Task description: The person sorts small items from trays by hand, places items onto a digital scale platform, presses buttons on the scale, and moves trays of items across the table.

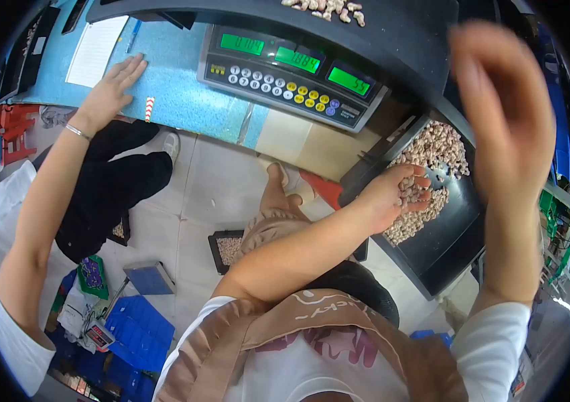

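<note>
My left hand is palm up over a black tray, its fingers curled around a handful of small beige pieces. More of these pieces lie heaped in the tray below and beside it. My right hand is raised at the upper right, close to the camera and blurred; its fingers are bent, and whether they hold anything is hidden. To its left is a counting scale with three green displays. On the scale's dark pan lie some pieces.
A co-worker's hand rests on the blue table beside a paper sheet and a blue pen. Another tray of pieces stands on the floor. Blue crates are at the lower left.
</note>
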Motion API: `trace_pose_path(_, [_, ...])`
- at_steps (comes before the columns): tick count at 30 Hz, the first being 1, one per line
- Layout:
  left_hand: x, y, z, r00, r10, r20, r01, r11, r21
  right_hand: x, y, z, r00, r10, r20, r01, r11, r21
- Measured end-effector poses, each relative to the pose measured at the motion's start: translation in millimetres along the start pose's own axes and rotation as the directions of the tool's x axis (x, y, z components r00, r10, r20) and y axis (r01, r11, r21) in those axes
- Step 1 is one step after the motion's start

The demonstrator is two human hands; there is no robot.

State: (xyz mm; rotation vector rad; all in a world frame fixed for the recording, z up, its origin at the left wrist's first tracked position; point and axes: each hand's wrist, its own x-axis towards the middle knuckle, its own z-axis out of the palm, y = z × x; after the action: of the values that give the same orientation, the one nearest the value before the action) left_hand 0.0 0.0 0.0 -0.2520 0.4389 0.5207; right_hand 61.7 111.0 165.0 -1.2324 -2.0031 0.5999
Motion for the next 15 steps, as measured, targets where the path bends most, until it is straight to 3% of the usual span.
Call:
trace_pose_path(2, [-1, 2, 3, 0.993, 0.103, 0.056, -0.102, 0.995, -0.017, -45, -23, 1, 0.985, -0.109, 0.136, 0.129, 0.98, -0.149])
trace_pose_path(3, [3, -17, 0, 0.994, 0.087, 0.065, -0.082, 0.994, -0.073, -79, -21, 4, 0.974, -0.077, 0.213, 0.123, 0.969, -0.213])
trace_pose_path(5, [5, -9, -6, 0.977, 0.087, 0.195, -0.066, 0.992, -0.111, -124, -5, 20, 0.977, 0.128, 0.171, -0.08, 0.962, -0.263])
trace_pose_path(6, [1, -6, -3, 0.98, 0.073, 0.183, -0.054, 0.993, -0.106, -133, -2, 24, 0.977, 0.126, 0.171, -0.081, 0.965, -0.249])
trace_pose_path(8, [-7, -6, 7, 0.995, 0.022, 0.1, -0.006, 0.987, -0.16, -147, 2, 27, 0.954, 0.281, 0.107, -0.192, 0.844, -0.501])
trace_pose_path(10, [-11, -6, 15, 0.999, -0.014, -0.03, 0.008, 0.977, -0.213, -159, 10, 29, 0.955, 0.284, 0.091, -0.201, 0.839, -0.505])
trace_pose_path(15, [1, -16, 5, 0.998, -0.034, -0.049, 0.024, 0.982, -0.188, -174, 17, 31, 0.965, 0.259, 0.037, -0.195, 0.806, -0.559])
